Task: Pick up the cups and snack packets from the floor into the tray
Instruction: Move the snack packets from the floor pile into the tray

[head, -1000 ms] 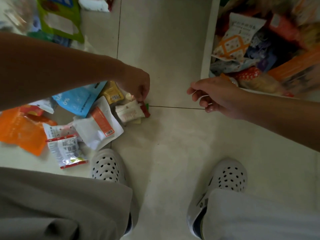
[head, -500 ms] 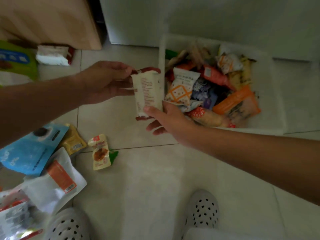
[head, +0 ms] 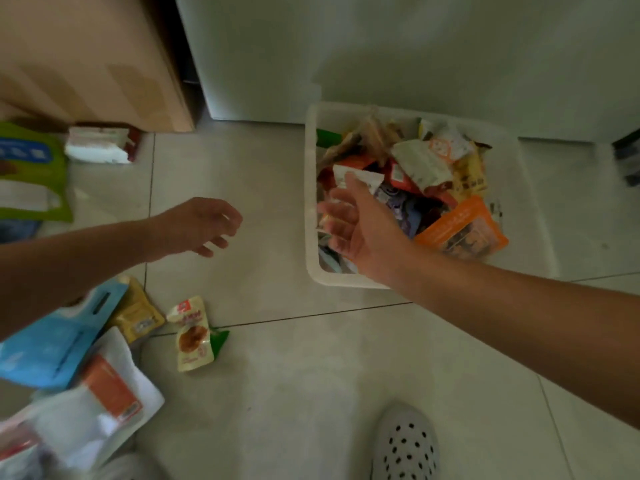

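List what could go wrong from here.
1. The tray is heaped with packets, so more dropped on top may slide back out.
2. The small packet lies on the floor near the shoe and could get stepped on.

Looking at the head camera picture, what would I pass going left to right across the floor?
Green bag → blue packet → yellow packet → left hand → right hand → orange packet in the white tray.
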